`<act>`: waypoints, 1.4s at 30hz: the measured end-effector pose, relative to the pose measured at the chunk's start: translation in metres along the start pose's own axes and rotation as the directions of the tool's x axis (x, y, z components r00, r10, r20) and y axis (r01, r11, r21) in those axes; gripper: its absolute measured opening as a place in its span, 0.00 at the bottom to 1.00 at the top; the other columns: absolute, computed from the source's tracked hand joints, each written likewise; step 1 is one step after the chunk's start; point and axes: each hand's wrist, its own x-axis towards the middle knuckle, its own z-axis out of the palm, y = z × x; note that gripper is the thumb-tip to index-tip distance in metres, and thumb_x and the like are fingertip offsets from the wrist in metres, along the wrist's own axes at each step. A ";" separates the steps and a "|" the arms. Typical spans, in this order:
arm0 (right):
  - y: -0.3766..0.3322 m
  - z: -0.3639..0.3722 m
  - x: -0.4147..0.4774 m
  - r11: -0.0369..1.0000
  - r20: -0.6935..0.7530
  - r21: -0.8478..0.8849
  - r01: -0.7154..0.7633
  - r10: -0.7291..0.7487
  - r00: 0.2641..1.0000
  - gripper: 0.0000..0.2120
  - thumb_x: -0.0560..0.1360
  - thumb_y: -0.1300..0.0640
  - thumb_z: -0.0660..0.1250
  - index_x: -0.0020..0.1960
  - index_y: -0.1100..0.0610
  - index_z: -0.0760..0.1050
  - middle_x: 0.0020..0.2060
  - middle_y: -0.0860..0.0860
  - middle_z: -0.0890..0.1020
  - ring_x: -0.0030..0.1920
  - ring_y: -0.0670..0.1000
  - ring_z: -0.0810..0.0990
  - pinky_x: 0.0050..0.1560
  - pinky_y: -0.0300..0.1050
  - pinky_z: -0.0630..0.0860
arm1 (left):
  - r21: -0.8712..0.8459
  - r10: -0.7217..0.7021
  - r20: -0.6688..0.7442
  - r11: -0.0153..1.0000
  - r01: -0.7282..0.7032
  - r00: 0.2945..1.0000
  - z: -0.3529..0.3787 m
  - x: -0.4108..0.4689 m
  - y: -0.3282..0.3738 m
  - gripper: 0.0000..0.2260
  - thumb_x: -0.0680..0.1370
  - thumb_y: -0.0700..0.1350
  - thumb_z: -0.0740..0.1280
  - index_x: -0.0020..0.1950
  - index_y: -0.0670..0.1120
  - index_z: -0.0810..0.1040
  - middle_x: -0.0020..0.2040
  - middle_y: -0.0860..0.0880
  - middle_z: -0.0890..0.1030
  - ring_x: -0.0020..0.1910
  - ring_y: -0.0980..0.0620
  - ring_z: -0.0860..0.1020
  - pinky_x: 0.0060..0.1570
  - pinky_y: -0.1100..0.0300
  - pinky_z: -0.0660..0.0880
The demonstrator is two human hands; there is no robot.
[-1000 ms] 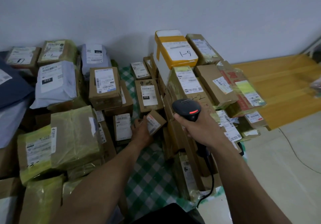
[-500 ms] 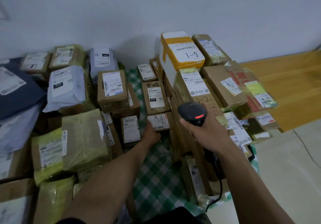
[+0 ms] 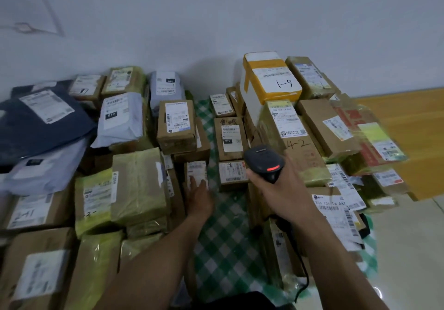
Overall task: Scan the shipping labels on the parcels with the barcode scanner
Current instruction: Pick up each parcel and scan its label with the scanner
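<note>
My right hand [image 3: 286, 189] grips a black barcode scanner [image 3: 263, 159] with a red light on its head, held over the gap between two heaps of parcels. Its head points toward a small brown box [image 3: 231, 174] lying label-up on the checked cloth [image 3: 223, 237]. My left hand [image 3: 199, 196] reaches to the left of that box, and its fingers rest on the white label of a small upright parcel [image 3: 195, 169]. The hand covers the lower part of that label.
Taped cartons and grey and blue mailer bags [image 3: 120, 119] are piled on the left. On the right stands a taller stack with a yellow-taped white box [image 3: 271, 76] and a carton marked 4-2 [image 3: 295, 141]. The scanner cable [image 3: 302, 283] hangs below my right wrist. The wall is behind, a wooden board [image 3: 408, 117] at right.
My left hand let go of the small brown box, which now lies flat, and moved left onto the upright parcel. The scanner stayed over the gap.
</note>
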 end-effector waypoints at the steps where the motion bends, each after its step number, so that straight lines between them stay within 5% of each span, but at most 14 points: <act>1: -0.001 0.004 -0.002 1.000 0.018 0.030 0.000 0.000 1.000 0.34 0.72 0.39 0.77 0.73 0.47 0.70 0.74 0.50 0.70 0.77 0.52 0.67 0.76 0.57 0.68 | 0.002 0.007 -0.024 1.000 -0.006 1.000 0.003 0.001 0.000 0.21 0.85 0.52 0.58 0.79 0.55 0.67 0.85 0.49 0.48 0.83 0.41 0.42 0.81 0.40 0.45; 6: -0.004 0.024 -0.009 0.991 0.080 0.126 -0.047 0.037 0.996 0.33 0.67 0.35 0.77 0.68 0.43 0.73 0.63 0.47 0.79 0.62 0.49 0.80 0.65 0.55 0.79 | -0.091 0.018 -0.178 0.995 -0.035 0.984 0.000 -0.008 0.009 0.13 0.80 0.41 0.68 0.64 0.47 0.80 0.77 0.46 0.65 0.74 0.41 0.62 0.74 0.50 0.62; 9: 0.004 0.034 -0.008 0.990 0.142 0.127 -0.056 0.037 0.989 0.33 0.65 0.33 0.76 0.66 0.43 0.75 0.57 0.48 0.83 0.55 0.49 0.84 0.57 0.53 0.84 | -0.348 -0.145 -0.199 0.935 0.068 0.969 0.005 -0.004 0.011 0.23 0.80 0.39 0.70 0.74 0.48 0.70 0.76 0.43 0.60 0.74 0.40 0.62 0.74 0.48 0.62; 12: 0.009 0.037 -0.006 0.983 0.173 0.170 -0.073 0.044 0.984 0.20 0.74 0.46 0.78 0.63 0.43 0.77 0.53 0.44 0.85 0.49 0.41 0.84 0.47 0.35 0.81 | -0.569 -0.271 -0.107 0.806 0.165 0.956 0.007 0.002 0.019 0.48 0.76 0.42 0.76 0.84 0.53 0.47 0.81 0.43 0.55 0.79 0.39 0.59 0.76 0.45 0.61; 14: 0.012 0.036 -0.005 0.978 0.193 0.186 -0.091 0.054 0.980 0.15 0.76 0.52 0.77 0.58 0.40 0.76 0.49 0.40 0.85 0.45 0.37 0.83 0.41 0.28 0.77 | -0.695 -0.352 0.035 0.664 0.276 0.935 0.009 0.009 0.022 0.56 0.72 0.44 0.81 0.84 0.50 0.40 0.82 0.43 0.57 0.80 0.40 0.61 0.77 0.46 0.61; 18: 0.015 0.039 -0.002 0.963 0.233 0.214 -0.166 0.115 0.966 0.18 0.76 0.50 0.76 0.62 0.43 0.74 0.51 0.42 0.84 0.47 0.42 0.83 0.42 0.32 0.76 | -0.746 -0.434 0.261 0.476 0.466 0.862 0.019 0.023 0.015 0.60 0.69 0.48 0.83 0.84 0.51 0.40 0.81 0.41 0.62 0.77 0.38 0.65 0.77 0.43 0.64; 24: 0.025 0.050 0.004 0.956 0.243 0.219 -0.196 0.141 0.960 0.18 0.77 0.48 0.76 0.64 0.43 0.75 0.49 0.46 0.84 0.50 0.47 0.82 0.48 0.42 0.78 | -0.830 -0.445 0.251 0.359 0.428 0.860 0.029 0.009 0.010 0.53 0.72 0.40 0.80 0.84 0.55 0.47 0.79 0.41 0.67 0.74 0.37 0.70 0.73 0.39 0.69; 30: 0.032 0.053 0.004 0.944 0.253 0.242 -0.225 0.163 0.954 0.15 0.77 0.49 0.76 0.61 0.45 0.77 0.42 0.47 0.84 0.40 0.45 0.83 0.35 0.36 0.76 | -0.846 -0.356 0.307 0.321 0.425 0.882 0.049 -0.001 -0.010 0.55 0.63 0.39 0.85 0.82 0.55 0.56 0.74 0.46 0.73 0.69 0.41 0.75 0.65 0.42 0.77; 34: 0.037 0.051 0.001 0.940 0.261 0.266 -0.211 0.141 0.955 0.08 0.78 0.54 0.75 0.53 0.44 0.78 0.32 0.41 0.83 0.34 0.40 0.81 0.35 0.36 0.76 | -0.887 -0.267 0.252 0.321 0.332 0.930 0.112 0.020 -0.039 0.60 0.47 0.53 0.90 0.76 0.58 0.67 0.65 0.47 0.82 0.60 0.48 0.83 0.55 0.44 0.83; 38: 0.036 0.049 -0.004 0.931 0.244 0.290 -0.219 0.150 0.958 0.07 0.78 0.53 0.75 0.53 0.45 0.79 0.30 0.42 0.83 0.33 0.42 0.80 0.37 0.41 0.77 | -0.878 -0.295 0.123 0.413 0.242 0.948 0.055 -0.045 0.001 0.56 0.61 0.48 0.86 0.81 0.60 0.57 0.70 0.46 0.77 0.67 0.42 0.77 0.65 0.40 0.77; 42: 0.038 0.047 -0.012 0.927 0.208 0.313 -0.207 0.145 0.967 0.06 0.78 0.53 0.75 0.52 0.45 0.79 0.33 0.47 0.83 0.35 0.47 0.81 0.41 0.47 0.79 | -0.876 -0.149 0.089 0.458 0.149 0.985 0.011 -0.089 0.007 0.53 0.70 0.40 0.82 0.84 0.59 0.51 0.75 0.49 0.73 0.71 0.46 0.74 0.69 0.44 0.75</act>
